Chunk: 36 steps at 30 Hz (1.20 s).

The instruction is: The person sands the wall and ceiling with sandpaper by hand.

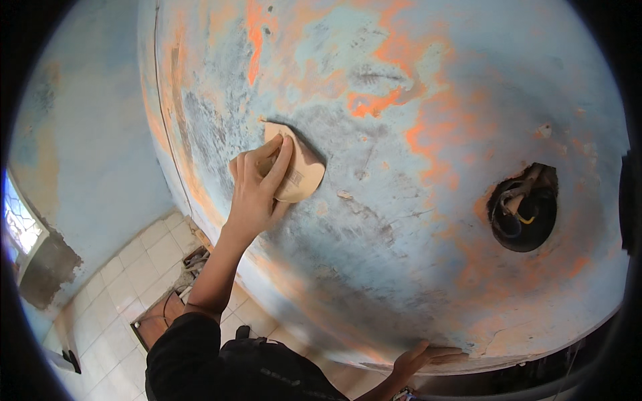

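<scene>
My left hand (257,177) pinches a bent sheet of sandpaper (306,175) between thumb and fingers. Its beige printed backing faces me, and its other side lies against the painted wall (374,160). Worn blue-grey paint covers this wall, with orange patches and dark smudges showing through around the sheet. Lower down, at the wall's bottom right edge, my right hand (424,357) rests with its fingers stretched out flat and nothing visible in it.
A round hole (525,208) with loose wires opens in the wall at the right. Pale floor tiles (127,294) lie below at the left, near a reddish-brown panel (160,317). Another blue wall (93,134) with a window (21,224) stands on the far left.
</scene>
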### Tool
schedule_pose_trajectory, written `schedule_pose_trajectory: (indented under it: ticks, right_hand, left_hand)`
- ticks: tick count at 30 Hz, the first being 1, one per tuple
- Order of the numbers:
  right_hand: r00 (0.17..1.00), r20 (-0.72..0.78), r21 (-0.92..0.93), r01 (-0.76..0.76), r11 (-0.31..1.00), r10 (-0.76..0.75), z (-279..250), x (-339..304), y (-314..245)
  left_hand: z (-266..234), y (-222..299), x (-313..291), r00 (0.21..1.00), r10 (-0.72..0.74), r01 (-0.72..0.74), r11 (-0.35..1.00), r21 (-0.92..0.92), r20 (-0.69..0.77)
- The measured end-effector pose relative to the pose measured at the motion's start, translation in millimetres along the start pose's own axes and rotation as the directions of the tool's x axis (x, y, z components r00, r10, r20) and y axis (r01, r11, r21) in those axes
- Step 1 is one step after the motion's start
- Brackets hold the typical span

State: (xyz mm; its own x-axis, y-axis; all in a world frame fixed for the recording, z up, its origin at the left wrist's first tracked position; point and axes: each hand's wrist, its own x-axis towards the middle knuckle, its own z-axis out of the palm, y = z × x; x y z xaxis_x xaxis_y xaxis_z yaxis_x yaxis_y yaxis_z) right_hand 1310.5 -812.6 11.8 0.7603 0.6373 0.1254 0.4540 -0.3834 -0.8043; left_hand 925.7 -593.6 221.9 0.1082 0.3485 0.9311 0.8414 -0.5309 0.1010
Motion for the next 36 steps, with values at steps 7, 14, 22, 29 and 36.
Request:
schedule_pose_trajectory:
  ticks: [7, 14, 22, 29, 36]
  right_hand:
    - [1.000, -0.012, -0.036, 0.002, 0.999, -0.002, -3.3, -4.8, -13.3]
    - [0.953, -0.264, -0.039, 0.146, 0.989, -0.151, 6.7, -8.8, -38.9]
    - [0.971, -0.232, 0.024, 0.058, 0.998, -0.051, 3.5, -10.1, -31.4]
    - [0.922, -0.344, -0.136, 0.137, 0.981, -0.176, 7.5, -3.5, -27.7]
    - [0.641, -0.510, -0.584, 0.231, 0.778, -0.574, 4.4, -1.2, -57.7]
  left_hand:
    - [-4.1, 3.4, 13.1, 0.989, -0.105, 0.101, 0.994, -0.043, -0.109]
    - [-11.3, -4.2, 58.4, 0.965, 0.027, -0.034, 0.999, -0.021, -0.262]
    - [-6.2, 13.6, 44.0, 0.983, -0.027, 0.026, 1.000, -0.011, -0.180]
    - [-13.1, 16.0, 76.4, 0.964, -0.036, 0.067, 0.992, 0.108, -0.264]
    - [-14.8, 4.1, 74.5, 0.964, -0.038, 0.064, 0.994, 0.089, -0.265]
